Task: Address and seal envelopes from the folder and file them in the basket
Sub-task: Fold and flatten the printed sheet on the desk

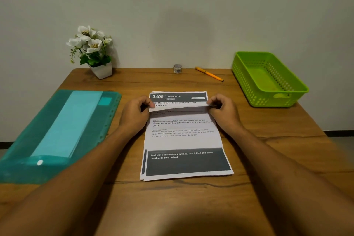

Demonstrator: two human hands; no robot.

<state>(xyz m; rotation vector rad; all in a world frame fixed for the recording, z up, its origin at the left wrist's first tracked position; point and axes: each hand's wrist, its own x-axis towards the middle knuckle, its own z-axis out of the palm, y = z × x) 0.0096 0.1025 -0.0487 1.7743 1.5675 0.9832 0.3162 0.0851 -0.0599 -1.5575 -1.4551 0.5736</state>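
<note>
left hand [134, 114] and right hand [224, 110] each pinch a far corner of the top printed sheet [183, 130], curling it off the stack mid-table [268, 159]. teal folder [28, 140] holding pale envelopes [67, 124] lies left; green basket [298, 84] far right.
</note>
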